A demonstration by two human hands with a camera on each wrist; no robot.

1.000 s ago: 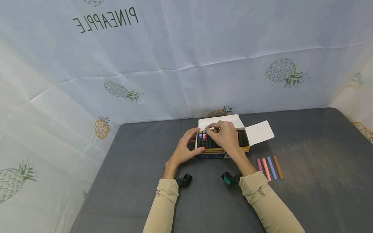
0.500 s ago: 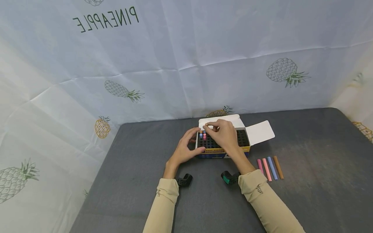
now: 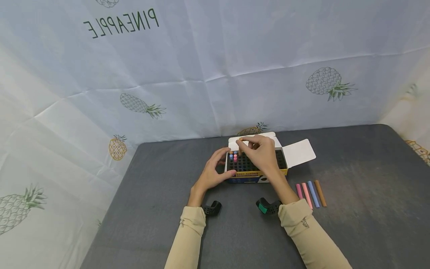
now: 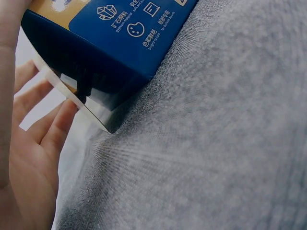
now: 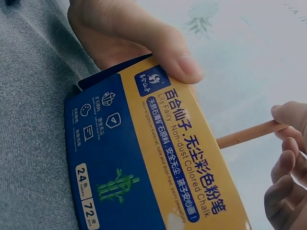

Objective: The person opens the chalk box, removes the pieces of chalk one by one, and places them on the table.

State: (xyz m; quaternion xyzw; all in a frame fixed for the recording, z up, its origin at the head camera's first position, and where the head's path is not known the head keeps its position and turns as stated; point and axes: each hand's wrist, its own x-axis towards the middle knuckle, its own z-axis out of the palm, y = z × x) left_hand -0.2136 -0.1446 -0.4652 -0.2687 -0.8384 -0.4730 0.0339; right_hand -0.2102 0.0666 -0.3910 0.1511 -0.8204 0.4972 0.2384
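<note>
A chalk box (image 3: pixel 248 174), yellow and blue with a black holed insert, stands on the dark table. My left hand (image 3: pixel 212 172) grips its left end, thumb (image 5: pixel 180 62) at the front corner and fingers (image 4: pixel 60 117) along the side flap. Between thumb and fingertips my right hand (image 3: pixel 260 151) pinches an orange-brown chalk stick (image 5: pixel 249 135). That stick is upright over the back-left holes, its lower end hidden behind the box front in the right wrist view. Several blue, pink and orange chalks (image 3: pixel 233 156) sit in the insert's left end.
The box's white lid (image 3: pixel 235 143) is folded back, and a side flap (image 3: pixel 299 153) sticks out on the right. Several loose chalk sticks (image 3: pixel 312 194), magenta, pink, blue and brown, lie beside my right forearm. A pineapple-print curtain (image 3: pixel 201 108) hangs behind the table.
My right hand has risen a little and shifted slightly right, and the pinched chalk stick now shows more of its length above the insert. The left hand has stayed on the box.
</note>
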